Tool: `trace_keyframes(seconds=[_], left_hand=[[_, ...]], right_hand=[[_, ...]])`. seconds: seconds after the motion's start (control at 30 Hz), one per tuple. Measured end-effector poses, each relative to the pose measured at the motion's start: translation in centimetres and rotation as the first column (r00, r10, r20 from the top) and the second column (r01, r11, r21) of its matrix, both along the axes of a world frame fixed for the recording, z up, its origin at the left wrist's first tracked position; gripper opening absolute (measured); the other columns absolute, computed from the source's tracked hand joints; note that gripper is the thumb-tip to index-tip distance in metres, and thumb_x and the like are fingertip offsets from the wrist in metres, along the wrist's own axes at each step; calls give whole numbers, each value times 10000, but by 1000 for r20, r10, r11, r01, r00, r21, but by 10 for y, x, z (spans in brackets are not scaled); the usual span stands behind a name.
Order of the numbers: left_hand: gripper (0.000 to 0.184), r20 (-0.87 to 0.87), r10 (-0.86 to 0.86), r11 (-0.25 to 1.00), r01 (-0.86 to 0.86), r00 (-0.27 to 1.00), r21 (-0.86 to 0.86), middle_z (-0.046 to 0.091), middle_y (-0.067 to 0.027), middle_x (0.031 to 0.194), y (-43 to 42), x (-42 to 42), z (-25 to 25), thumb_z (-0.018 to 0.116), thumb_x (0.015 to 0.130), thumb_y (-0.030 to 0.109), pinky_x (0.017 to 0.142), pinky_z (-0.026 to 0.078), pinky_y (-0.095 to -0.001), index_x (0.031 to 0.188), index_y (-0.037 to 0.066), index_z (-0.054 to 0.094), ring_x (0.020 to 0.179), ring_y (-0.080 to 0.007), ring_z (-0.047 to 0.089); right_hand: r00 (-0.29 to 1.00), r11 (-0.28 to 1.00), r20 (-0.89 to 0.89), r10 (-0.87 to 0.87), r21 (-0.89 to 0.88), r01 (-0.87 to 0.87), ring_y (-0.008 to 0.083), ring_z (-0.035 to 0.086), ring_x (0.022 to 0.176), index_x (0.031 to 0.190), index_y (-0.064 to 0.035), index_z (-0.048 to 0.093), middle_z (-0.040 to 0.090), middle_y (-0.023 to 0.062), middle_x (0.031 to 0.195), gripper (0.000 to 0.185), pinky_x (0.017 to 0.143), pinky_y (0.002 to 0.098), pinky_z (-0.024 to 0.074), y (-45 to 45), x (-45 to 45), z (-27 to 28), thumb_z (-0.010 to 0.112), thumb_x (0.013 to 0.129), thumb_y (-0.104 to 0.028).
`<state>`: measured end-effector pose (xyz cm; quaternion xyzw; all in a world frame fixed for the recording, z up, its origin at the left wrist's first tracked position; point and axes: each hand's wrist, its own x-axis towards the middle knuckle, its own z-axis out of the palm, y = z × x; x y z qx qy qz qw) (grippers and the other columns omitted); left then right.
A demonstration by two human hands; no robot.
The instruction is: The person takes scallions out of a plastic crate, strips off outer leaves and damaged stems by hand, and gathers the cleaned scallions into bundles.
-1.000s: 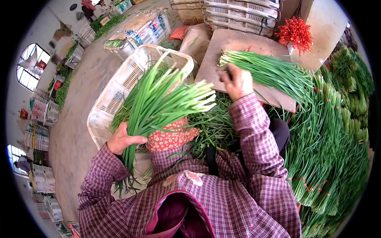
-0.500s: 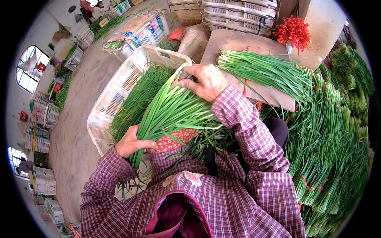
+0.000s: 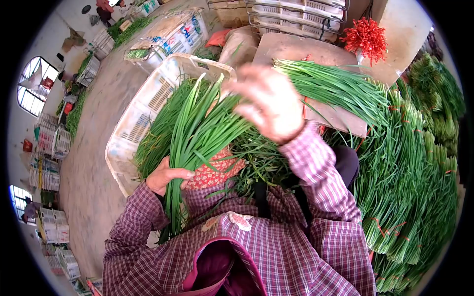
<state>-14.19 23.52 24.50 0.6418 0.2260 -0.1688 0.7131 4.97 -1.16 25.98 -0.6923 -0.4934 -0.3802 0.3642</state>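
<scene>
A loose bunch of long green chives (image 3: 197, 135) is gripped near its leafy lower end by my left hand (image 3: 165, 177), with the thumb laid across the stalks. The bunch fans out upward and to the right. My right hand (image 3: 274, 101) is smeared by motion beside the upper right stalks, so I cannot make out its fingers or whether it touches them. Behind the bunch, more chives (image 3: 160, 121) lie in a white plastic crate (image 3: 162, 93). Another sheaf of chives (image 3: 331, 89) rests on a flat board (image 3: 279, 49), under and beyond my right hand.
Many chive bundles with red ties (image 3: 395, 182) are piled along my right side. A bunch of red ties (image 3: 365, 42) hangs above the board. Stacked white crates (image 3: 296, 17) stand behind it. Loose leaves (image 3: 261, 158) cover my lap near a red patterned cloth (image 3: 217, 170).
My right hand has come off the pale stalk ends and moved right. The upper stalks have shifted and spread. My left hand keeps its grip in nearly the same place.
</scene>
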Motion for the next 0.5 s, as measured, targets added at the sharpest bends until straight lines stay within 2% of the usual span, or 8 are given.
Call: trace_keyframes(seconds=[0.03,0.07,0.13,0.2,0.3,0.4,0.47,0.5], left_hand=[[378,0,0,1000,0,1000,-29,624,-73,772,-1,-1,0,703,713,23,492,445,-265,1067,5,571,555,-137,559],[376,2,1,998,-1,1000,-55,623,-76,769,-1,-2,0,701,716,23,490,446,-268,1067,6,570,540,-140,556],[360,10,22,999,-21,1000,-47,624,-81,764,0,-9,1,700,716,27,489,446,-270,1053,3,576,522,-142,548],[345,-27,50,998,-51,998,-43,626,-86,758,3,-19,-2,700,716,30,488,446,-272,1039,1,581,503,-144,541],[318,36,19,1000,-19,999,6,632,-94,733,11,-15,-11,702,711,35,496,443,-290,1008,-2,593,507,-150,538],[315,58,23,999,-25,998,22,636,-94,737,7,-14,-4,704,715,40,521,456,-299,1006,-3,593,519,-156,549],[319,56,41,998,-43,998,49,636,-94,736,7,-16,-7,711,717,60,551,467,-305,1008,-4,596,511,-163,547],[319,56,39,998,-42,998,49,636,-94,736,7,-16,-7,711,717,60,551,467,-305,1008,-4,596,511,-163,547]], right_hand=[[989,967,-134,-55,-255,19,224,540,1085,1182,-227,603,615,69,1078,433,912,447,429,3,14,-41,591,834,-485],[878,842,-241,-414,-467,270,219,583,1074,1137,-224,649,661,74,1072,349,956,441,406,4,24,-102,577,874,-441],[717,600,-334,-613,-787,146,279,675,812,918,-164,723,702,112,870,211,938,463,441,-20,43,-94,548,895,-280],[666,842,-557,-495,-496,211,317,661,787,928,-126,700,678,145,861,192,778,424,511,-27,37,-62,571,888,-263],[877,985,-460,-138,28,170,385,620,749,922,-57,650,629,179,803,190,653,413,500,-21,34,-24,631,852,-232],[885,992,-463,-52,75,98,378,622,747,912,-38,645,622,180,790,186,648,410,499,-15,28,-16,648,838,-209],[887,994,-452,-91,10,107,354,651,933,991,-48,658,664,204,948,270,823,428,515,-8,21,-21,683,828,-261],[887,994,-452,-92,11,108,354,651,933,991,-48,658,664,204,948,270,823,428,515,-9,22,-22,683,828,-261]])
